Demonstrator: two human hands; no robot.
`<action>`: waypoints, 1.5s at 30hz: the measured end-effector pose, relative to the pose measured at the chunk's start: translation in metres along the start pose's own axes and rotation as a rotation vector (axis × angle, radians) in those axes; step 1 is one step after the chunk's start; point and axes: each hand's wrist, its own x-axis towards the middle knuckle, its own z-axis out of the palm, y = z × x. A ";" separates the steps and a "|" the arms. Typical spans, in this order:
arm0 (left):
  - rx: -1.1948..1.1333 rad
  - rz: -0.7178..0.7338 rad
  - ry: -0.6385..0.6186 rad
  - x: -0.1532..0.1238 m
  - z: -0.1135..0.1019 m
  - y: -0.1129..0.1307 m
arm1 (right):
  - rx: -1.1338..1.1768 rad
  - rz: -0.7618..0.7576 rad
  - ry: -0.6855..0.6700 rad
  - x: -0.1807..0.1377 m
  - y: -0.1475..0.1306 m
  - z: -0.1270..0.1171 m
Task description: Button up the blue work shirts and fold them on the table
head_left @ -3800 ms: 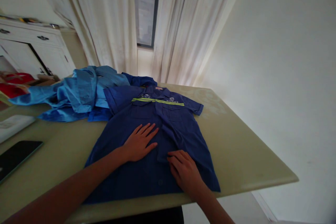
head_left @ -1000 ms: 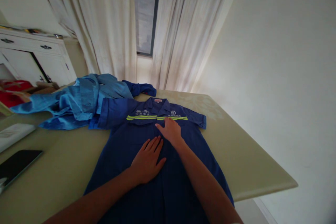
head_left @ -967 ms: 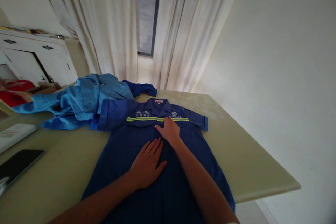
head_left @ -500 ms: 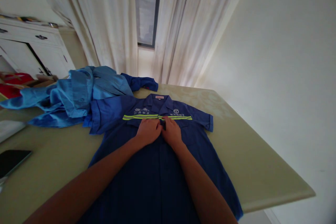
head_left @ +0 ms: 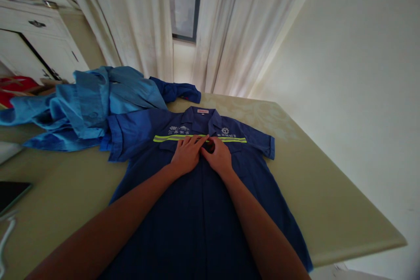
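A dark blue short-sleeved work shirt [head_left: 203, 210] with a yellow-green reflective stripe [head_left: 164, 138] lies face up on a pale green table [head_left: 311, 192], collar away from me. My left hand [head_left: 186, 156] and my right hand [head_left: 219, 159] meet at the shirt's front opening, just below the stripe. Both have their fingers curled in and pinched on the fabric edges there. What sits between the fingertips is too small to make out.
A heap of light blue garments [head_left: 88, 105] lies at the table's back left, overlapping the shirt's left sleeve. A dark flat device [head_left: 9, 190] and a white cable [head_left: 5, 245] are at the left edge. A white cabinet [head_left: 33, 39] and curtains [head_left: 229, 30] stand behind.
My left hand slid up from the shirt's middle to join my right hand at the chest. Both hands went from lying flat to pinching the front opening. The view has tilted down slightly.
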 end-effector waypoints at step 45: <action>-0.047 0.146 0.114 0.027 0.000 -0.001 | 0.000 0.072 0.110 0.017 0.011 -0.001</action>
